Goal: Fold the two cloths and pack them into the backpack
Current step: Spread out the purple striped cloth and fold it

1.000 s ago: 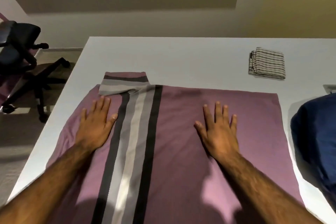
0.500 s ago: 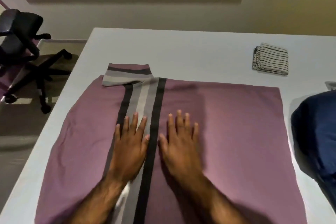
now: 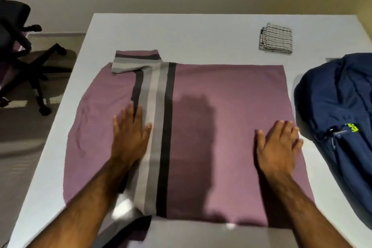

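A: Hands?
B: Left hand (image 3: 130, 137) lies flat on the purple cloth (image 3: 211, 127), fingers (image 3: 130, 115) straight, tips at the grey stripe band, gripping nothing. Right hand (image 3: 279, 143) is flat near the cloth's right edge, fingers straight too, holding nothing.
A: Cloths?
B: Purple one is spread on the white bench (image 3: 181, 32), far-left corner folded over. Small striped cloth (image 3: 275, 39) sits folded at far right, well apart.
A: Backpack?
B: Navy backpack (image 3: 338, 106) lies on the bench just right of the purple cloth. Office chair (image 3: 20, 46) stands on the floor at left.
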Motion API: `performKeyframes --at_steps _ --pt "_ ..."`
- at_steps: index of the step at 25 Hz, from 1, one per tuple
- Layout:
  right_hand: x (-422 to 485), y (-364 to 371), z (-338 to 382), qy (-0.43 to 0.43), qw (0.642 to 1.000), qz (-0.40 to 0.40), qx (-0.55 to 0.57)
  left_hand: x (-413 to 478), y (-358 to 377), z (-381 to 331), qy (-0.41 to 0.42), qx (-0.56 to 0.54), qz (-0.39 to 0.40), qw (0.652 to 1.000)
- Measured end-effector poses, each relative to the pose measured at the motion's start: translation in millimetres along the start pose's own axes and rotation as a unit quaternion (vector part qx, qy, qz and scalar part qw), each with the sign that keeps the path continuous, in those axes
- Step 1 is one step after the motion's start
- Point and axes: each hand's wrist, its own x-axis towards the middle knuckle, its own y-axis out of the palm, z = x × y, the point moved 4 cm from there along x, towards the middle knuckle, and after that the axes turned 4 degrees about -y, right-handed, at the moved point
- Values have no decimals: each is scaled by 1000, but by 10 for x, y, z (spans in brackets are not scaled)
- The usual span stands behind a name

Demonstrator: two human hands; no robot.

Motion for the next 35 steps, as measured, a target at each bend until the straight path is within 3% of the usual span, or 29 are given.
performKeyframes --at_steps 3,5,6,8,11,16,20,22,26,30,35 --pt "-901 121 909 -152 987 11 58 -905 141 -170 78 41 -19 996" --pt "-1669 397 1408 -270 959 67 55 -1479 265 37 70 36 -33 996" --pt "-1918 517 1483 -289 952 86 40 -1687 312 246 42 19 -40 998" --pt "-1996 619 1277 -265 959 93 16 -1952 366 711 -23 3 -43 999" --pt "-1780 486 485 -148 987 55 -36 -2095 403 1138 -65 8 -29 997" --pt "-1514 75 -579 -12 997 69 -6 -2254 347 1334 -30 -2 -21 999" --pt "-1367 -46 60 -61 998 12 -3 -2129 202 926 88 11 -63 994" --pt "-1452 85 747 -139 990 10 19 -1753 155 601 86 5 -66 994" --pt "-2076 560 1830 -301 947 107 24 -1473 423 204 85 67 -10 994" --pt "-1945 604 1417 -274 957 95 2 -1464 397 627 29 67 -40 997" --pt "-1192 371 -122 -135 990 14 -39 -1252 174 1313 -80 70 -46 993"
